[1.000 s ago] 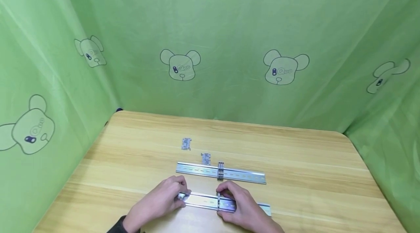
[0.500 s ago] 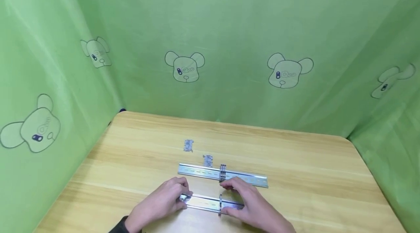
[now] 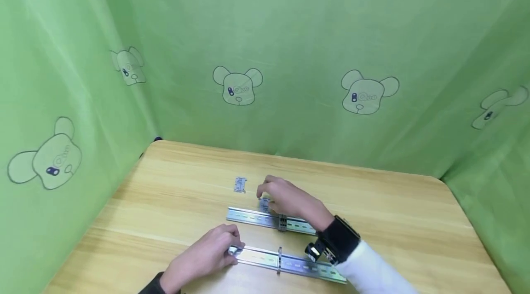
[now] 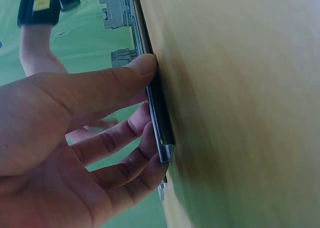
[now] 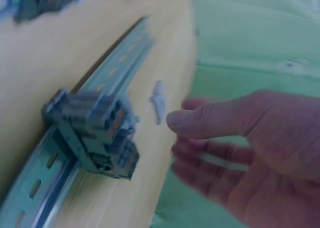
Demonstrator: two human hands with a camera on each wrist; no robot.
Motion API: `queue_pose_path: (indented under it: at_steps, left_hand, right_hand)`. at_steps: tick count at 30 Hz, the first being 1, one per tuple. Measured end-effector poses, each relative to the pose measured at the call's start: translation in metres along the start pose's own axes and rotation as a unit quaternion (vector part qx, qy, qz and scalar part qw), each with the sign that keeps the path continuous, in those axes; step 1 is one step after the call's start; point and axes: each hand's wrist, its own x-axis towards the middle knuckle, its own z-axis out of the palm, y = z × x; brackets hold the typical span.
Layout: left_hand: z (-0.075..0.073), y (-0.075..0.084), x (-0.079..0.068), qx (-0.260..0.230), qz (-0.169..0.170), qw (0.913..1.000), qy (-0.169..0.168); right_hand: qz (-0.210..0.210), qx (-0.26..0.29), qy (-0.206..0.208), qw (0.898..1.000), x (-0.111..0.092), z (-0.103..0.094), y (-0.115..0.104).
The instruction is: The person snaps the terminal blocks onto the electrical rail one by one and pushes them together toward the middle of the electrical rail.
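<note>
My left hand grips the left end of the near slotted metal DIN rail, its thumb on one edge and fingers on the other. A single grey terminal block stands across this rail near its middle. Over the far rail, my right hand reaches to a loose grey terminal block lying flat behind that rail. In the right wrist view its thumb and fingers are spread apart with nothing between them, the thumb tip close to a loose block.
The far DIN rail lies roughly parallel to the near one and carries a stack of several terminal blocks. Another loose terminal block lies farther back on the wooden table. Green curtains surround the table.
My right hand has left the block on the near rail and moved away from me, over the far rail to the loose block. My left hand keeps its grip on the rail end.
</note>
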Motion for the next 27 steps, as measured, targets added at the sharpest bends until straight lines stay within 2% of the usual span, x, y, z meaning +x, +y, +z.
queue_pose_path:
  at_steps: [2, 5, 12, 27]
  left_hand:
    - [0.0, 0.001, 0.0, -0.002, -0.002, 1.0, -0.002]
    - [0.001, 0.0, 0.001, 0.001, -0.001, 1.0, 0.002]
    - [0.001, -0.001, 0.001, 0.001, -0.003, 1.0, -0.003]
    - [-0.001, -0.001, 0.001, 0.003, -0.012, 0.9999, -0.008]
  right_hand:
    - [-0.026, -0.017, -0.028, 0.999, 0.009, 0.004, 0.004]
    - [-0.043, -0.026, -0.054, 0.997, 0.017, 0.009, 0.008]
    - [-0.048, -0.044, -0.095, 0.993, 0.029, 0.015, 0.011]
    - [-0.027, -0.029, -0.08, 0.996, 0.036, 0.017, 0.016]
